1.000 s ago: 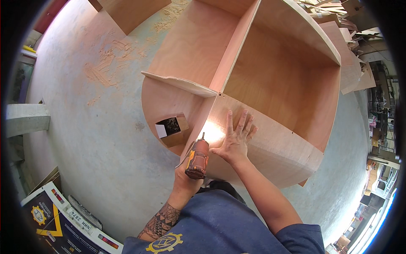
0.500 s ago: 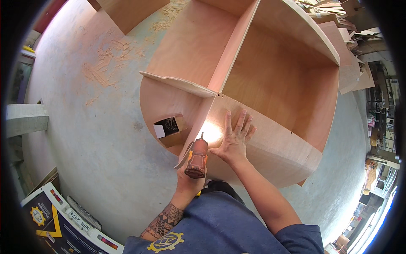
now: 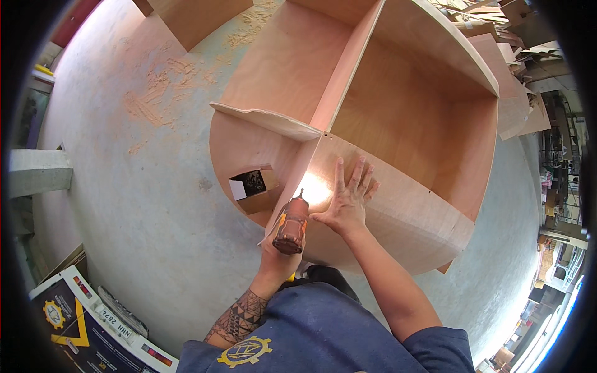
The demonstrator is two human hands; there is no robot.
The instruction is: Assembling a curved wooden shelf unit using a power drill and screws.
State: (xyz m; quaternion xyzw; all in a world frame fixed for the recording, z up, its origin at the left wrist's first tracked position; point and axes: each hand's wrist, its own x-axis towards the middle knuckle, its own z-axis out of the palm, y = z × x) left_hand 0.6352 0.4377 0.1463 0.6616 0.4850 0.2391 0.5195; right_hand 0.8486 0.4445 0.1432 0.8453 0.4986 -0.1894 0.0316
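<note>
A large plywood cabinet [image 3: 410, 118] with a middle divider lies on the concrete floor. My left hand [image 3: 277, 252] grips an orange and black cordless drill [image 3: 291, 224]. Its tip touches the near plywood panel [image 3: 398, 211], where its work light makes a bright spot. My right hand [image 3: 347, 199] lies flat with fingers spread on that same panel, just right of the drill tip.
A small open cardboard box [image 3: 254, 188] of dark screws sits on the cabinet's lower shelf, left of the drill. Sawdust [image 3: 152, 105] is scattered on the floor at the upper left. Printed boards [image 3: 81, 323] lie at the lower left. Plywood offcuts [image 3: 522, 74] pile up at the right.
</note>
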